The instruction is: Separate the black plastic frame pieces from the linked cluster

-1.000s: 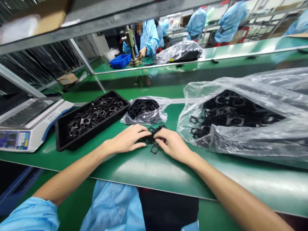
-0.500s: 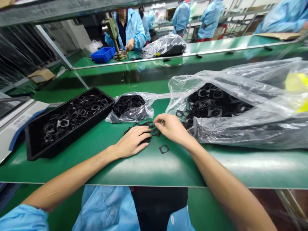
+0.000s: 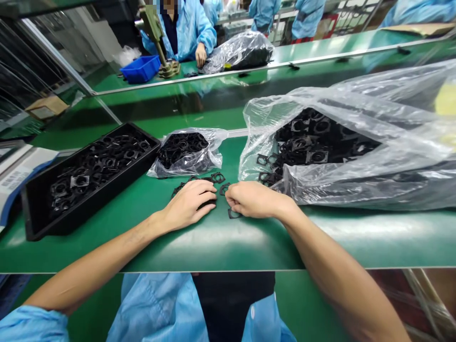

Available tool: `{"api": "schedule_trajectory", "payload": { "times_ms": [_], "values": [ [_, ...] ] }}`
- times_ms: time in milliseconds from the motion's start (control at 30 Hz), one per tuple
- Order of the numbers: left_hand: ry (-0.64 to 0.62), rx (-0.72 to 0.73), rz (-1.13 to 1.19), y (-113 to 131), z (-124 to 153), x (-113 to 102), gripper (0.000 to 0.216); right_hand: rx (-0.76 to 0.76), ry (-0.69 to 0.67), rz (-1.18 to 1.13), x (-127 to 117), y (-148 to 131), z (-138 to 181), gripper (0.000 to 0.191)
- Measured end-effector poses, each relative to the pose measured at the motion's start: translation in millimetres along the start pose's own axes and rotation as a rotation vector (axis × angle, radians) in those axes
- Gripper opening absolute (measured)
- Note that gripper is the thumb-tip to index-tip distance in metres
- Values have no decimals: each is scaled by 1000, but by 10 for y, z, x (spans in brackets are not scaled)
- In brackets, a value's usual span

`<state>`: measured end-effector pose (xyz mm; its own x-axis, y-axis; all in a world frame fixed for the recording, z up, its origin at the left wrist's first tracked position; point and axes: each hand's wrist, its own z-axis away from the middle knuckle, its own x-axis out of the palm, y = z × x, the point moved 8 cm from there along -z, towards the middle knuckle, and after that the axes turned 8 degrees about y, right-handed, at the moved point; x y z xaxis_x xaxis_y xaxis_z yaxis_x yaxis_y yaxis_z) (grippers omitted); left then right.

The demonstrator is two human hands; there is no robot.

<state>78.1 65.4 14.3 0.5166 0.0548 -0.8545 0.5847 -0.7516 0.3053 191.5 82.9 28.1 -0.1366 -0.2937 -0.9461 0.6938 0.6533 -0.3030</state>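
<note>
Several small flat black square frame parts lie loose on the green table. My left hand rests palm down on some of them, fingers stretched and close together. My right hand sits just to its right, fingers curled in a pinch over a black frame part lying half under it. The two hands' fingertips almost touch. Behind them lies a small clear bag of the same black parts.
A black tray with black parts stands at the left, a weighing scale beyond it. A large clear bag of parts fills the right. Across the far bench a person in a blue coat works by a blue bin.
My right hand has come down and toward me from the bag's mouth onto the loose frame part. My left hand stays on the pile. The view has tilted down a little.
</note>
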Motion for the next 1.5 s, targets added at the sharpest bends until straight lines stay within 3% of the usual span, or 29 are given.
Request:
{"api": "schedule_trajectory", "payload": {
  "times_ms": [133,300,433,567,667,833,933,1100,1233,1333,1500],
  "values": [
    [107,-2,35,-31,75,-144,19,51,106,-35,-76,75,-19,12],
    [296,-149,73,-203,130,-415,20,75,327,-265,-239,111,-52,16],
    [386,-233,147,-341,129,-491,21,69,450,-356,-319,111,-57,18],
    [416,-255,129,-414,157,-471,24,93,440,-432,-254,122,-93,14],
    [395,-222,87,-417,178,-440,22,76,357,-380,-169,100,-129,12],
    [351,-178,19,-401,192,-396,21,235,436,-182,-246,294,-91,17],
    [295,-179,27,-390,192,-324,24,279,334,-66,-142,339,-114,17],
    [137,-157,51,-324,89,-94,38,163,320,-217,-19,206,-188,25],
    [13,-36,6,-210,-66,94,51,268,377,-124,-72,269,-164,28],
    [-29,14,-8,-169,-76,135,41,316,375,-42,-96,282,-131,28],
    [34,-50,46,-250,123,-25,19,293,347,-34,-45,245,-121,24]
  ]
}}
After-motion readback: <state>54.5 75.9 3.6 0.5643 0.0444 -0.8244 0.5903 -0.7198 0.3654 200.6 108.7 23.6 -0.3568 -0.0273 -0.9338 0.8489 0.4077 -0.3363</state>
